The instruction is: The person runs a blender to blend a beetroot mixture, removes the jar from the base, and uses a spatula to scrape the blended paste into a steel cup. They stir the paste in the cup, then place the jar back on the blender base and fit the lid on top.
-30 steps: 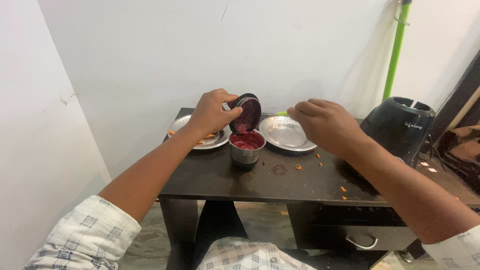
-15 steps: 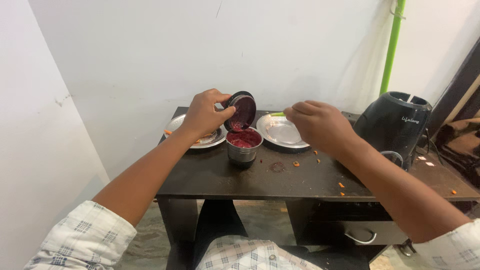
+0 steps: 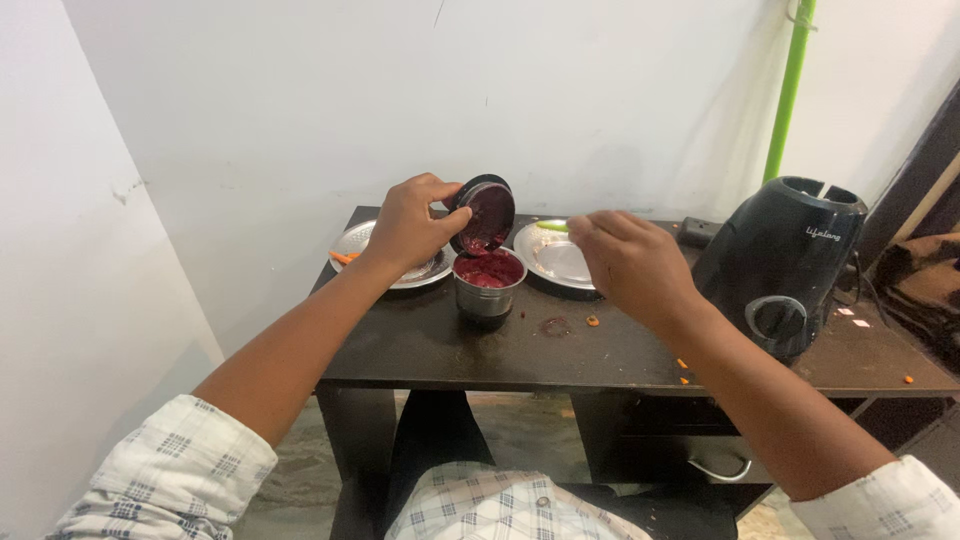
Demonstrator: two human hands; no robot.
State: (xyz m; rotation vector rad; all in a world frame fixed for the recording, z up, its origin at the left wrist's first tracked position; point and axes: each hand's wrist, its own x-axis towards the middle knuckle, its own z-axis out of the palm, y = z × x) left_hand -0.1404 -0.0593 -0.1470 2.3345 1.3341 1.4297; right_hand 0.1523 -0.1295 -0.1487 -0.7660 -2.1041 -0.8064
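Above steel jar: left hand grips tilted lid; right hand curled over plate, possibly empty.

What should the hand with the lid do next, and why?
Probably keep the lid tilted over the steel jar and scrape it off. The left hand holds it right above the jar, and red paste clings to its underside. The right hand hovers nearby, over a steel plate.
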